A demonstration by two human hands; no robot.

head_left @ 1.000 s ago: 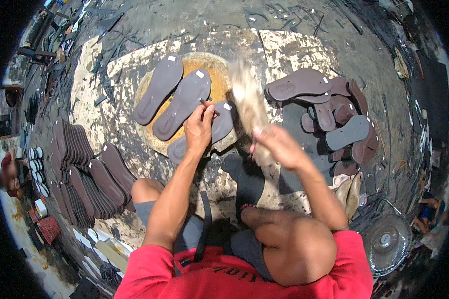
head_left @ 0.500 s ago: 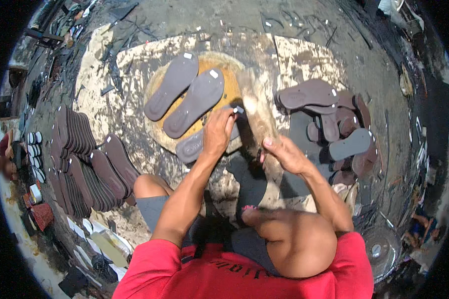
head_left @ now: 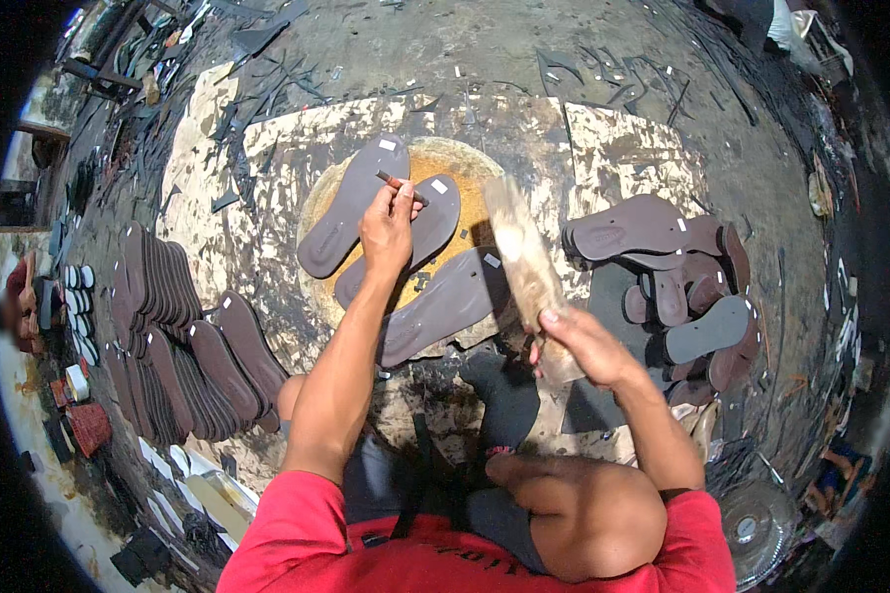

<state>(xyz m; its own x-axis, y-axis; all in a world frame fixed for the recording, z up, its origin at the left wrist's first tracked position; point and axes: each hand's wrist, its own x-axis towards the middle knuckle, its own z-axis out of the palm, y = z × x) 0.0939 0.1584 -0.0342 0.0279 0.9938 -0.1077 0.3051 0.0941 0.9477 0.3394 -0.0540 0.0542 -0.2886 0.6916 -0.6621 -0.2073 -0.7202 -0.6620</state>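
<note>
Left hand (head_left: 388, 225) pinched a small metal punch (head_left: 401, 185) upright on a grey sandal sole (head_left: 405, 237), round wooden block (head_left: 470, 178) beneath, right hand (head_left: 583, 341) gripped a blurred wooden mallet (head_left: 524, 267), brown soles (head_left: 663, 267) piled nearby.

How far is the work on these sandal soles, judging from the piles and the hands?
Looks done: a row of brown soles stands stacked at the left. In hand: the left hand holds a small punch on a sole on the round block; the right hand holds a wooden mallet. Left: a loose pile at the right.
</note>
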